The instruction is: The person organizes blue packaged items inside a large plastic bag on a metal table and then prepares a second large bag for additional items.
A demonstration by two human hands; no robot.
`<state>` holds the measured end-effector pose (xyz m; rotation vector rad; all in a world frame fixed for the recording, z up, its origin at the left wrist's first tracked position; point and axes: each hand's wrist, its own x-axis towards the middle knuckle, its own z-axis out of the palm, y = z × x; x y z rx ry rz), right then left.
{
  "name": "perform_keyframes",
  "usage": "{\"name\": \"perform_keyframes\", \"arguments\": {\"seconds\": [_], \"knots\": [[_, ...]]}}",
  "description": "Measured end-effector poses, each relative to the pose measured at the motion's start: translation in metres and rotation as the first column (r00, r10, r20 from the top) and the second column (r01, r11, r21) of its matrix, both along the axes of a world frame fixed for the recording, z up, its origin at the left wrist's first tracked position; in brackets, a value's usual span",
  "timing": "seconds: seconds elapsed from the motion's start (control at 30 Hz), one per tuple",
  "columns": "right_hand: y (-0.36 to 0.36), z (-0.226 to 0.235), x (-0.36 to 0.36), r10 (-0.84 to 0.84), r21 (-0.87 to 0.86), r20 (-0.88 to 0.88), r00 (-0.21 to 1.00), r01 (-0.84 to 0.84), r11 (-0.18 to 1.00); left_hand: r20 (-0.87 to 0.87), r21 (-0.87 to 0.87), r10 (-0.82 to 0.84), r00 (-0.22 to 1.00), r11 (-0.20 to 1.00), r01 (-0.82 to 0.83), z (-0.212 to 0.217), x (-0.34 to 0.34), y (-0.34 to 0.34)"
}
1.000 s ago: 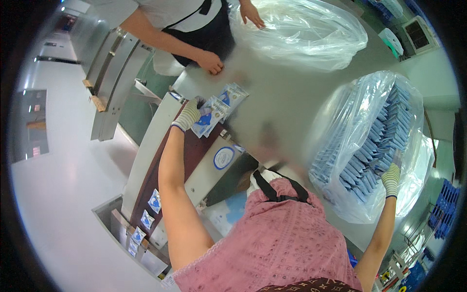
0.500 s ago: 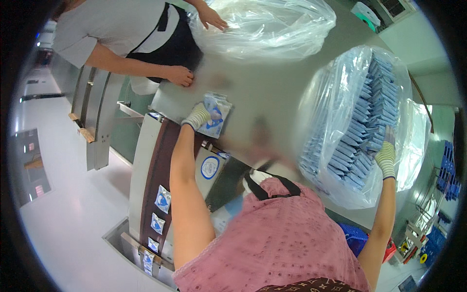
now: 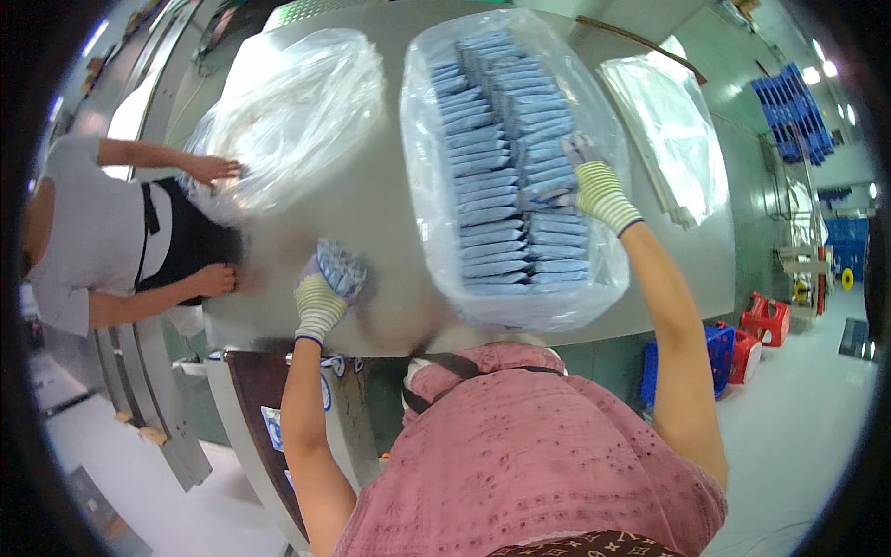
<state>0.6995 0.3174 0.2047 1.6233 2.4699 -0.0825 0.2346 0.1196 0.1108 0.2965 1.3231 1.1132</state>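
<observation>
My left hand [image 3: 320,302], in a striped knit glove, is closed around a small bunch of blue-and-white packets [image 3: 342,269] just over the metal tabletop. To its right is a large clear plastic bag [image 3: 432,223], filled with rows of blue packets [image 3: 487,200] packed on edge. My right hand [image 3: 599,190], gloved the same way, reaches into the bag's right side. Its fingers stretch along the right-hand row, and the thumb is by a tilted packet near a small gap.
A co-worker [image 3: 121,232] stands at left, one hand on another clear bag [image 3: 288,111]. Flat plastic bags [image 3: 673,139] lie on the table [image 3: 380,320] at right. A conveyor [image 3: 264,390] carrying packets meets the table at lower left. A blue crate [image 3: 719,357] and red stools [image 3: 766,318] are at right.
The view has swung toward the filled bag. My left hand has closed on the packets and carried them away from the conveyor's end. My right hand has moved farther up along the row.
</observation>
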Motion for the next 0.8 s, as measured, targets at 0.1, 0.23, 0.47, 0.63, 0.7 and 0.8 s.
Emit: {"name": "perform_keyframes", "arguments": {"seconds": [0.1, 0.23, 0.47, 0.63, 0.7, 0.8], "knots": [[-0.009, -0.007, 0.015, -0.021, 0.022, -0.086, 0.996, 0.023, 0.999, 0.203, -0.122, 0.178, 0.963, 0.980, -0.156, 0.135, 0.111, 0.063], [0.001, 0.000, 0.021, 0.087, -0.035, -0.155, 0.984, -0.094, 0.995, -0.190, 0.485, -0.517, 0.835, 0.690, 0.537, 0.160, 0.229, 0.088], [-0.012, -0.007, 0.077, -0.268, -0.277, -0.922, 0.281, 0.006, 0.961, -0.947, -0.239, 0.079, -0.310, 0.470, 0.850, 0.072, 0.364, 0.118], [-0.048, -0.075, 0.068, -0.506, -0.491, -0.855, 0.111, 0.141, 0.860, -0.968, 0.002, 0.214, -0.128, 0.521, 0.853, 0.075, 0.332, 0.088], [-0.042, -0.143, 0.065, -0.352, -0.325, -0.932, 0.088, 0.227, 0.918, -0.996, 0.056, 0.084, 0.009, 0.570, 0.820, 0.080, 0.327, 0.084], [-0.044, -0.103, 0.040, -0.389, -0.373, -0.900, 0.197, 0.113, 0.921, -0.983, 0.069, -0.082, 0.162, 0.655, 0.753, 0.061, 0.318, 0.079]]}}
